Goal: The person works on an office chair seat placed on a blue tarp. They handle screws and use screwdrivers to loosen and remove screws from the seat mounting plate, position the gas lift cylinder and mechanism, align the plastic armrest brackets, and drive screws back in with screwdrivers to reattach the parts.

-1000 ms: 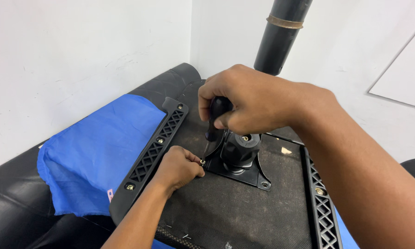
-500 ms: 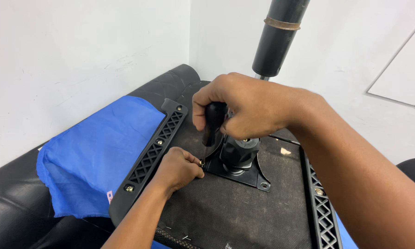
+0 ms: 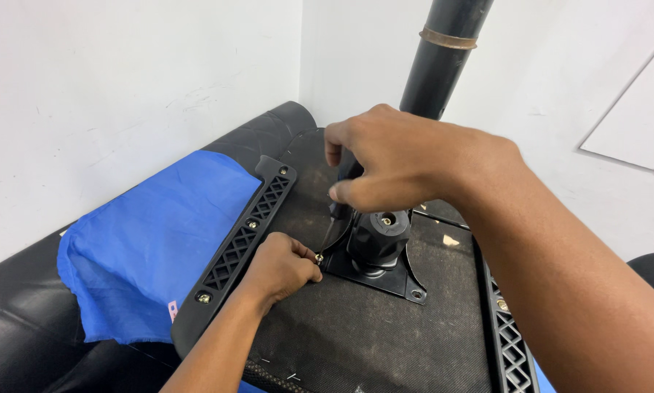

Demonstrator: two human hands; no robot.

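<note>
Our left hand (image 3: pixel 280 266) pinches the screw (image 3: pixel 318 258) at the plate (image 3: pixel 385 280) corner. Our right hand (image 3: pixel 400 160), directly above, grips the screwdriver (image 3: pixel 339 211), whose shaft slants down to it.

I see a black couch (image 3: pixel 29 306) against the white wall. A blue cloth (image 3: pixel 145 247) lies on it, and the upturned seat (image 3: pixel 356 342) rests on that.

my right hand (image 3: pixel 407 156) | grip on screwdriver handle (image 3: pixel 344 191) has turned, fingers now loosened and spread | left: no change
</note>
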